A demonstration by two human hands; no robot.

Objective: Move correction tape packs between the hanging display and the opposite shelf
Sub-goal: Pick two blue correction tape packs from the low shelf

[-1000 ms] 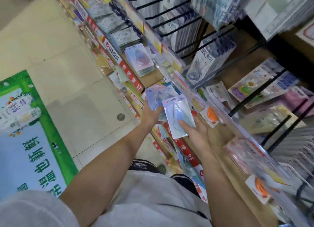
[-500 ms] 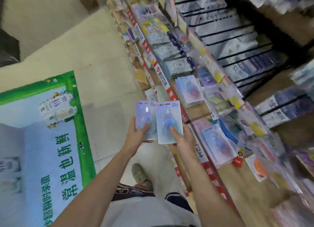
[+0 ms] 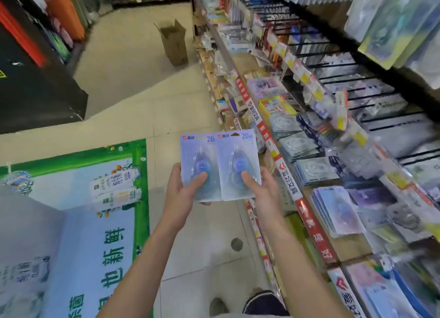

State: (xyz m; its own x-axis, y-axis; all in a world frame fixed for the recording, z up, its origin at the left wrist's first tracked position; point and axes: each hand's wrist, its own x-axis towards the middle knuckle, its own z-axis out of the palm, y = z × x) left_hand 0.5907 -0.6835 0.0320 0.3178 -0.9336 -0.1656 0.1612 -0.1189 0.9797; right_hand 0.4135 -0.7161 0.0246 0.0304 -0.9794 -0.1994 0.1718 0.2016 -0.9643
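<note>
while each hand pinches one blister card by its lower part, thumb pressed on the clear bubble and fingers behind, the two correction tape packs stand upright side by side out over the aisle floor. the left pack sits in the left hand, the right pack in the right hand; the right pack's edge overlaps the left one slightly. both cards are pale blue, each with a red logo and two chinese characters at the top left and "20m" at the top right, and a blue tape dispenser under the bubble. both forearms reach forward from the near edge, wrists level and close together.

just right of the packs runs a shelf whose edge strip is red and white with chinese lettering, too blurred to read surely. stacks of similar blister cards lie on it, and above them black hanging pegs carry more packets. left on the tiled floor lies a green-bordered floor poster showing milk cartons and large green chinese characters. far along the aisle stands an open cardboard box.
</note>
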